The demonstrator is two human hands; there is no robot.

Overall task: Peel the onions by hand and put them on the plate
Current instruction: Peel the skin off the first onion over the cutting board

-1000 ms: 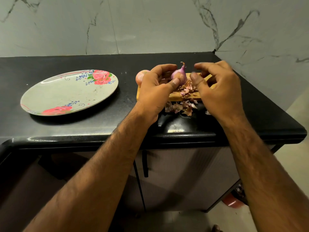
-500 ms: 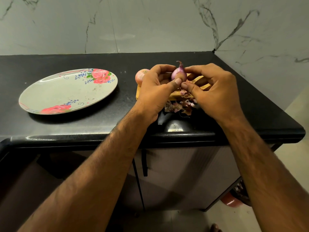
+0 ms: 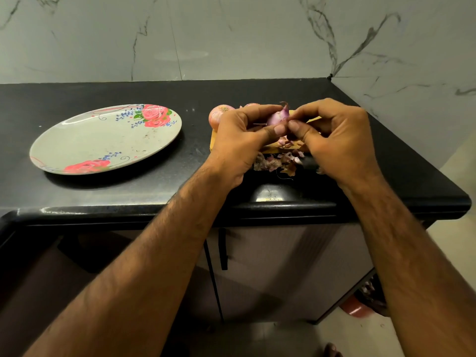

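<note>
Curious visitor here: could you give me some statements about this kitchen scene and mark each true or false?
1. The left hand and right hand both hold the purple onion. True.
2. A peeled onion lies on the flowered plate. False: the plate holds no onion.
3. Peel scraps lie on the counter beneath the hands. True.
4. A knife is cutting the onion. False: only fingers work it; no knife shows.
5. A second onion sits beyond the left hand. True.
</note>
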